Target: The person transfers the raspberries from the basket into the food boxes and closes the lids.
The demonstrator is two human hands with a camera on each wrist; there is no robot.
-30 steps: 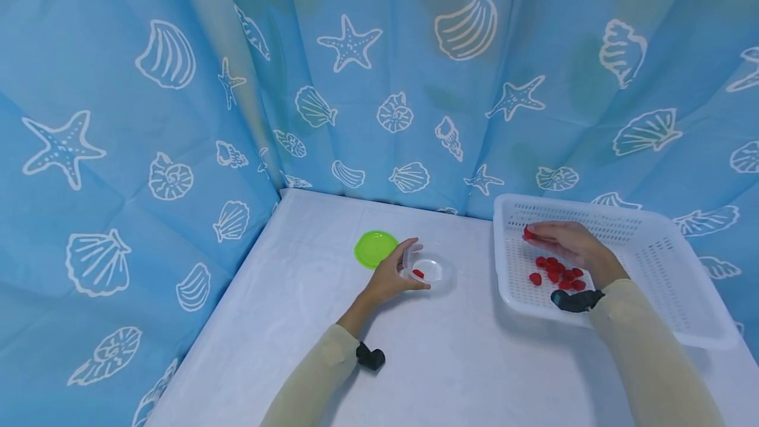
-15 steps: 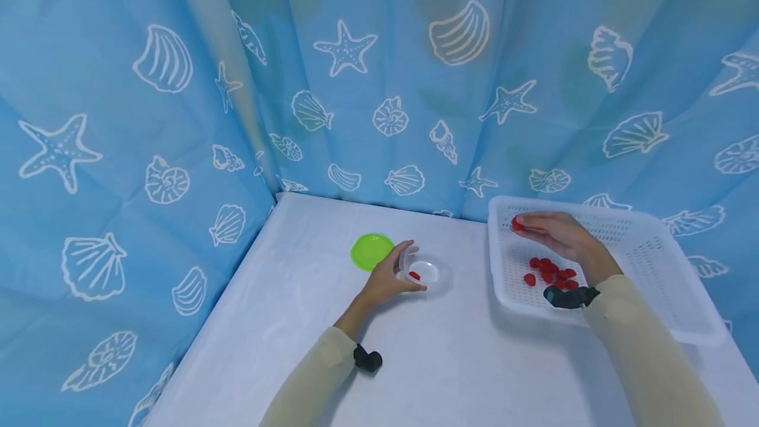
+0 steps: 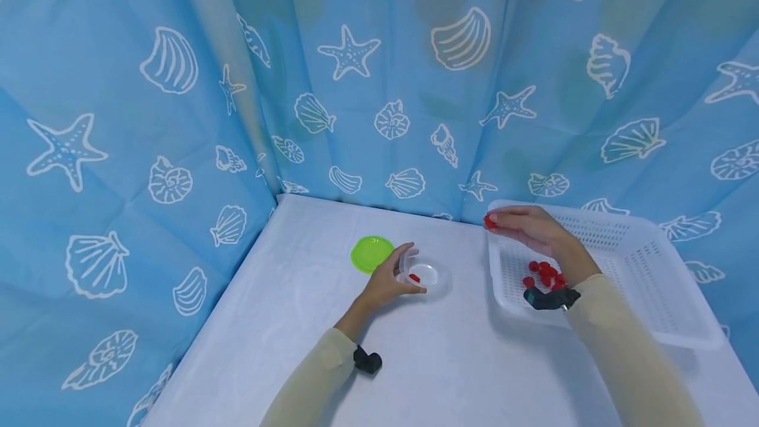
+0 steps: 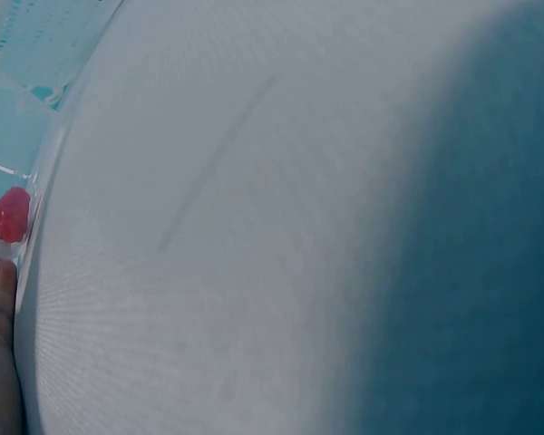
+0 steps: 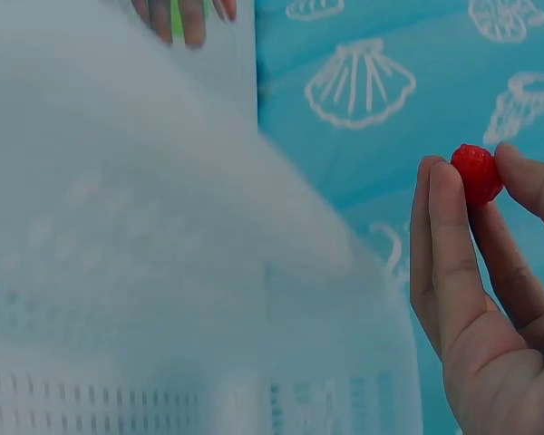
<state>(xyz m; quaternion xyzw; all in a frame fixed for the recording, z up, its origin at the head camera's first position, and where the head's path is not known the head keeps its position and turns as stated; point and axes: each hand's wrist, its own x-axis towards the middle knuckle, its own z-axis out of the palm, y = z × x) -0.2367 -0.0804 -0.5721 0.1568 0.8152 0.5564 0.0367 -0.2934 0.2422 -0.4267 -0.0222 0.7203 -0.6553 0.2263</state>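
Carrying step, by the look: small red berry-like piece (image 3: 489,221) pinched in right hand (image 3: 534,232) fingertips, above white perforated plastic basket (image 3: 646,269) rim. Left hand (image 3: 388,279) gripping small clear plastic container (image 3: 422,273). Next: across, then a gentle drop inside.

green lid (image 3: 371,253), white table (image 3: 450,361), blue seashell curtain (image 3: 148,117)
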